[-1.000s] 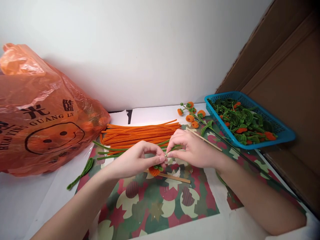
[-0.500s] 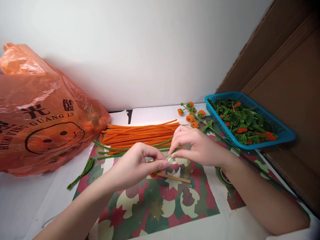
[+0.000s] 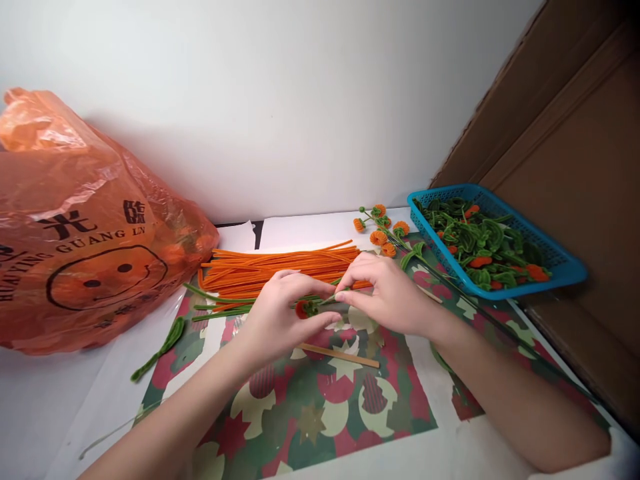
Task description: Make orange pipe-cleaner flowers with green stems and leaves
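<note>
My right hand (image 3: 385, 293) pinches the thin pale-green stem (image 3: 329, 300) of a small orange flower between thumb and fingertips. That flower (image 3: 303, 309) has a fuzzy orange head with a green base, and it sits in the gap of my left hand (image 3: 287, 313). The left thumb and index finger are spread apart around it, the index fingertip close to the right fingertips. Below the hands a flat tan strip (image 3: 345, 355) lies on the patterned mat (image 3: 320, 407). Behind them is a bundle of orange pipe cleaners (image 3: 280, 267), with several green pipe cleaners (image 3: 220, 310) in front.
An orange plastic bag (image 3: 100, 233) stands at the left. A looped green leaf piece (image 3: 160, 350) lies near it. At the right, a blue basket (image 3: 567, 267) holds green and orange pieces, beside a cardboard panel (image 3: 575, 133). Orange flowers on a stem (image 3: 380, 230) lie at the back.
My left thumb and index finger have parted, and the orange flower has come up into the gap between them. My right hand has shifted slightly and still pinches.
</note>
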Demonstrator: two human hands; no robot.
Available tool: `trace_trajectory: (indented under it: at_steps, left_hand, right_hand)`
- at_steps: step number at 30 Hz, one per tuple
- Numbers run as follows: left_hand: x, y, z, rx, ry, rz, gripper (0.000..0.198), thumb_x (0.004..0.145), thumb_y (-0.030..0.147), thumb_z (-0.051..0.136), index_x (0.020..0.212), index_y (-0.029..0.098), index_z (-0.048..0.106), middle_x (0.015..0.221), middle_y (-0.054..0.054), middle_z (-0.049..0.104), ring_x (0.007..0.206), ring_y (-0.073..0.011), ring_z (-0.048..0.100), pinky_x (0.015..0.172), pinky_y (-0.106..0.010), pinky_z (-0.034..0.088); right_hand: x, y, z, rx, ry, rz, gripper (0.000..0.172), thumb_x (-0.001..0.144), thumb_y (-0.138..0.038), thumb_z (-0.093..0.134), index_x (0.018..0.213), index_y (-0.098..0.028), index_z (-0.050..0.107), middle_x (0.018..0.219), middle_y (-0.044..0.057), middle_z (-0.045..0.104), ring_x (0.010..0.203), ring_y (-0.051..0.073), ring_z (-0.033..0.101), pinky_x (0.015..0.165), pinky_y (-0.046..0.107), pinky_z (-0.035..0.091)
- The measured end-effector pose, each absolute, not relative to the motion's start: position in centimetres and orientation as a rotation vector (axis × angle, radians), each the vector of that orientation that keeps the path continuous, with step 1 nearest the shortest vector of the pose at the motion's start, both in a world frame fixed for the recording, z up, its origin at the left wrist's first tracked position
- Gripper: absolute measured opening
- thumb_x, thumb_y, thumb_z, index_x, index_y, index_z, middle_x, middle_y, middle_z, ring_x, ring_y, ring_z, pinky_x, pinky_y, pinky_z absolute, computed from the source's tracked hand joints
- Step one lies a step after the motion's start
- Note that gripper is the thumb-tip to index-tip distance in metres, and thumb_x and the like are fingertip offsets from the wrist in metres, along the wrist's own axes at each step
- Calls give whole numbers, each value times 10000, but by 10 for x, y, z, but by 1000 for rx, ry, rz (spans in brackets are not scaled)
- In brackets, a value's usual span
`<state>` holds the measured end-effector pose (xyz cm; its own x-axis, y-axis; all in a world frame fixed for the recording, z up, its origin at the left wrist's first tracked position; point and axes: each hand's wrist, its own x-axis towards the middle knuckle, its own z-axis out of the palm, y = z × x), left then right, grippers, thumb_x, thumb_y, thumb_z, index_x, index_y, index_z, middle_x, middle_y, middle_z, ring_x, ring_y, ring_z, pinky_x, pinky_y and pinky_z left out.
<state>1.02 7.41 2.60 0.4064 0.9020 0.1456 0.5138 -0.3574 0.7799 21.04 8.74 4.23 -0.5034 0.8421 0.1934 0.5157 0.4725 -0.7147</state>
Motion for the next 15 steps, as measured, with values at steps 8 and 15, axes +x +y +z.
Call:
trace_trajectory:
  at_steps: [8,15]
  left_hand:
    - [5,71,38,1996,1181,529,301,870,413,561,715,184,680,678,-23,700,630,-143,625,752,-307,512]
    - [-9,93,22,1238,622,96,387,731,528,704,712,144,664,599,-60,680,681,-197,687,696,-312,545]
  right_hand:
    - [209,86,46,-1076,-2273,842,92,832,-204,651,766,-198,716,771,32,685,832,174,581,764,300,415]
    - [208,77,56,-727,-2536,723,152,906,-239,576,823,-223,704,802,24,693,848,171,541,861,356,324]
